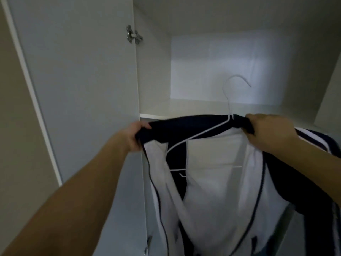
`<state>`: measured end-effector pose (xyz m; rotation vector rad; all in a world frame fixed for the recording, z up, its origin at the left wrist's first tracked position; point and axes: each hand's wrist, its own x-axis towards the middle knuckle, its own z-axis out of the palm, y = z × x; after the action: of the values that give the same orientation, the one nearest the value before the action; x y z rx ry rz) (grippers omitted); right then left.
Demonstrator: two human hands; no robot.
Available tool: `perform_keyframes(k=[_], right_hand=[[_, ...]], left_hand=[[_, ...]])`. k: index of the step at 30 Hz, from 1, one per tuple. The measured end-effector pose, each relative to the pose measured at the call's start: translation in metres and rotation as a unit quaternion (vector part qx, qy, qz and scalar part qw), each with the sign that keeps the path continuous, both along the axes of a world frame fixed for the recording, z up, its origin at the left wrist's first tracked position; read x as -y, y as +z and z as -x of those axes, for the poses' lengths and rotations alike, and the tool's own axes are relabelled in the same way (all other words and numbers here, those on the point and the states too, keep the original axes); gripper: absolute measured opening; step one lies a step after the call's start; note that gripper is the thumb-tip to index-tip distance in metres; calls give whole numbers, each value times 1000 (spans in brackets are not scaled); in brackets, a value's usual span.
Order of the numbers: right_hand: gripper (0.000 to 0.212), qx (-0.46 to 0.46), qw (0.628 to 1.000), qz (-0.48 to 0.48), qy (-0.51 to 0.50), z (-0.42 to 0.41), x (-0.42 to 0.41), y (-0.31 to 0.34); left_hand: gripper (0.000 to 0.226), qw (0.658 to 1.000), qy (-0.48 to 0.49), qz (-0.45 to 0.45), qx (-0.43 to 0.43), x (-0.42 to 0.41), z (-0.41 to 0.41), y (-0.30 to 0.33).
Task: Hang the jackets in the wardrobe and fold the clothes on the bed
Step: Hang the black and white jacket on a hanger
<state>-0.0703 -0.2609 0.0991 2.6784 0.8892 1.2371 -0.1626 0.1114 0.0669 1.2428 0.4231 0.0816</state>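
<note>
A dark navy jacket (212,182) with a white lining hangs open toward me on a white wire hanger (227,100), held up in front of the open wardrobe (156,80). My left hand (136,135) grips the left end of the dark collar. My right hand (267,132) grips the collar's right end beside the hanger's neck. The hanger's hook points up and right, free in the air in front of the upper compartment. No rail shows in view.
The wardrobe's white shelf (175,109) runs just behind the collar. Its left door (73,80) stands open with a metal hinge (133,35) at the top. A beige wall (11,126) lies at far left.
</note>
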Motion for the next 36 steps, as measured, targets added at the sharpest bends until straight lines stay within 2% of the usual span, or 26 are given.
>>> perform_keyframes(k=[3, 6, 8, 10, 11, 13, 16, 19, 22, 23, 24, 26, 27, 29, 30, 32, 33, 34, 35, 36], right_hand=[[21, -3, 998, 7, -70, 1, 2, -2], [30, -69, 991, -77, -81, 10, -12, 3], [37, -163, 975, -149, -23, 19, -22, 13], [33, -265, 939, -205, 79, 30, -25, 24], [28, -305, 919, -217, 124, 35, -24, 29], [38, -372, 877, -229, 199, 46, -19, 40], [46, -428, 833, -219, 275, 54, -14, 45], [58, -437, 834, -193, 276, 54, -22, 45], [77, -369, 894, -182, 178, 51, -45, 42], [75, -338, 912, -182, 146, 47, -52, 41], [63, -314, 920, -195, 129, 42, -59, 41], [31, -294, 912, -256, 125, 29, -66, 44], [24, -295, 902, -287, 131, 22, -68, 46], [24, -306, 883, -328, 140, 11, -68, 48], [26, -313, 873, -345, 141, 7, -69, 50], [28, -335, 848, -383, 149, 0, -74, 48], [29, -347, 832, -404, 157, -3, -77, 47], [29, -358, 815, -425, 163, -5, -79, 46], [29, -364, 803, -442, 168, -6, -80, 45], [30, -365, 796, -453, 170, -7, -81, 44]], left_hand=[[21, 996, -56, -65, 4, 12, 5, 56], [18, 983, -134, -121, 43, 66, 4, 87], [12, 967, -183, -157, 78, 107, -1, 94], [22, 953, -178, -222, 105, 137, -5, 100], [27, 943, -165, -264, 117, 147, -7, 104], [26, 927, -116, -326, 146, 156, -9, 116], [21, 911, -39, -369, 182, 163, -12, 134], [22, 894, -27, -398, 203, 172, -14, 146], [23, 870, -26, -451, 196, 177, -17, 151], [22, 867, -27, -460, 191, 177, -18, 151], [21, 866, -30, -462, 189, 176, -20, 150], [19, 867, -30, -454, 204, 170, -22, 152], [22, 862, -21, -457, 219, 163, -18, 152], [34, 856, 26, -449, 255, 150, -12, 142], [38, 868, 43, -424, 253, 144, -9, 126], [40, 900, -1, -398, 180, 139, -3, 61], [44, 901, -66, -415, 109, 141, 2, 15], [63, 884, -146, -443, 20, 144, 8, -31], [93, 857, -208, -468, -62, 145, 11, -75], [117, 839, -231, -481, -111, 146, 9, -115]])
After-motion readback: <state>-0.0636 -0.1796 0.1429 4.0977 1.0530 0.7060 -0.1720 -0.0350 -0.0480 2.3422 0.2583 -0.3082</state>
